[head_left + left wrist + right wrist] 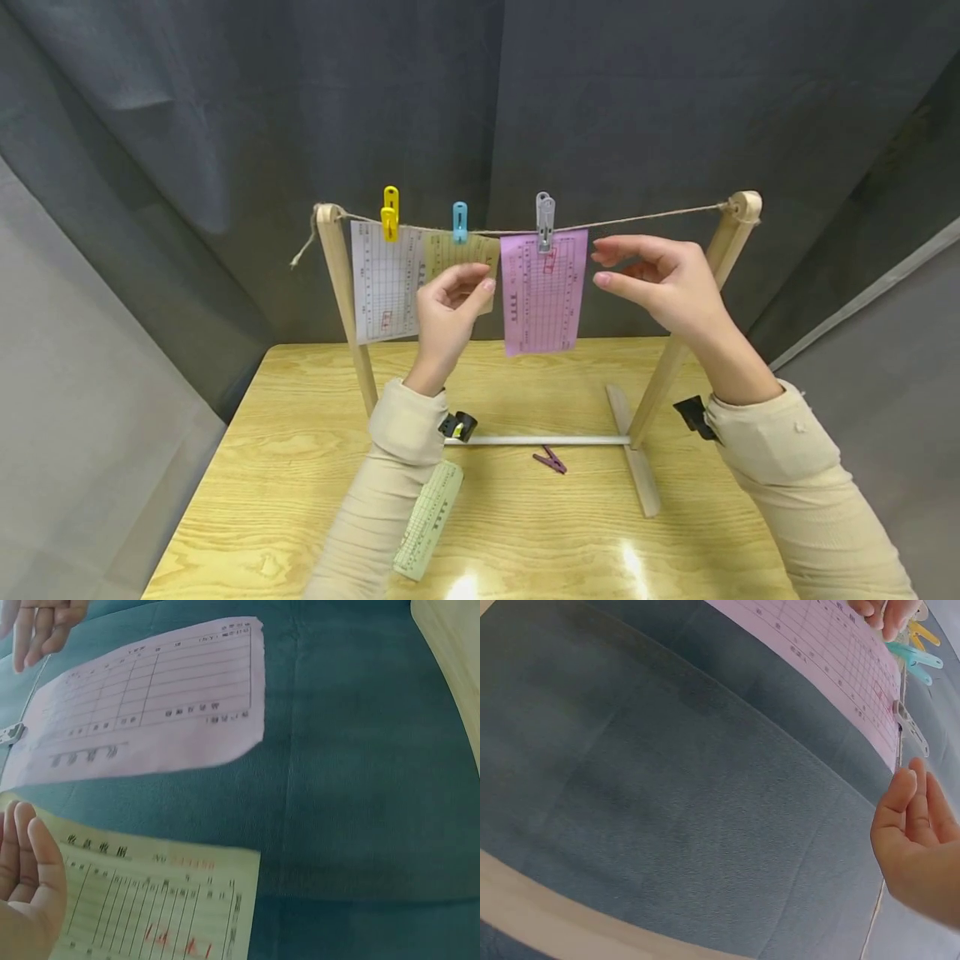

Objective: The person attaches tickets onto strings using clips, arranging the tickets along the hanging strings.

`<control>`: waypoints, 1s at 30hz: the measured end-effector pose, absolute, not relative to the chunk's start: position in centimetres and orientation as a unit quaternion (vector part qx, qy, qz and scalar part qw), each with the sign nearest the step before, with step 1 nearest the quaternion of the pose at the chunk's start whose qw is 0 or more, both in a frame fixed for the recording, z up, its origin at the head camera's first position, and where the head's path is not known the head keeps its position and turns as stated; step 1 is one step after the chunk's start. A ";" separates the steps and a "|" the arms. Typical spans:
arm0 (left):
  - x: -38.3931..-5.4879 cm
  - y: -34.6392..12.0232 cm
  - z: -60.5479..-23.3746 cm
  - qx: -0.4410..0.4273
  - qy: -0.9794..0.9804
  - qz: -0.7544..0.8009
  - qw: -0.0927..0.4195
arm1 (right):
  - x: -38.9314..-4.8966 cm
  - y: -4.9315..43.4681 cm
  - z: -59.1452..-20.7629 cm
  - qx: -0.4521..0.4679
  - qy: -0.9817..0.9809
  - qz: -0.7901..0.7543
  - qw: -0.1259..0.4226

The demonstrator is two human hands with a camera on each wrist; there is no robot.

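Observation:
A pink printed slip [543, 304] hangs from a string [648, 218] under a grey clothespin [545, 218]. My right hand [667, 279] is just right of the slip, thumb and fingers loosely bent and parted, with nothing between them. In front of a yellow slip [459, 252], my left hand [446, 312] has its fingers loosely bent and covers part of the paper. The left wrist view shows these fingers beside the yellow slip [165, 900], not around it. A blue clothespin [460, 222] pins that slip to the string.
Farther left, a white slip [386, 279] hangs under a yellow clothespin [390, 215]. Wooden posts [731, 237] hold the string. On the table [262, 467] lie a purple clothespin [551, 460] and a green slip [429, 521], partly behind the left sleeve. A white crossbar [547, 440] joins the stand low down.

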State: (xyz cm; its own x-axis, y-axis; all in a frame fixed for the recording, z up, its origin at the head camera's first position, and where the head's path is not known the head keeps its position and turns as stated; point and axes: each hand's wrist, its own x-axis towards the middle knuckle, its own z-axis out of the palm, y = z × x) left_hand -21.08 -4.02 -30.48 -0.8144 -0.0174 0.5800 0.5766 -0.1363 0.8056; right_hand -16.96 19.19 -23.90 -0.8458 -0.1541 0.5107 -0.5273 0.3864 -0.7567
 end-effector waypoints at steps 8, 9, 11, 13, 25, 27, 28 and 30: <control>-19.8 -5.8 -31.4 -0.249 -0.647 -0.691 0.206 | -16.4 19.6 -25.2 0.200 -0.814 0.522 0.158; -19.6 -6.0 -31.5 -0.251 -0.648 -0.689 0.206 | -16.3 19.6 -25.4 0.198 -0.815 0.522 0.155; -19.3 -6.4 -31.7 -0.254 -0.653 -0.684 0.205 | -16.1 19.7 -25.7 0.197 -0.818 0.519 0.151; -18.9 -6.8 -31.9 -0.259 -0.657 -0.678 0.206 | -15.9 19.8 -26.0 0.196 -0.820 0.518 0.145; -17.7 -9.2 -33.7 -0.281 -0.700 -0.622 0.212 | -15.2 19.8 -28.7 0.201 -0.821 0.520 0.124; -17.5 -9.5 -34.0 -0.281 -0.706 -0.615 0.209 | -15.1 19.7 -29.3 0.202 -0.822 0.519 0.123; -17.2 -9.7 -34.0 -0.283 -0.709 -0.611 0.209 | -15.1 19.7 -29.5 0.203 -0.821 0.519 0.123; -16.8 -10.0 -34.0 -0.287 -0.714 -0.604 0.210 | -15.1 19.6 -30.1 0.206 -0.818 0.523 0.125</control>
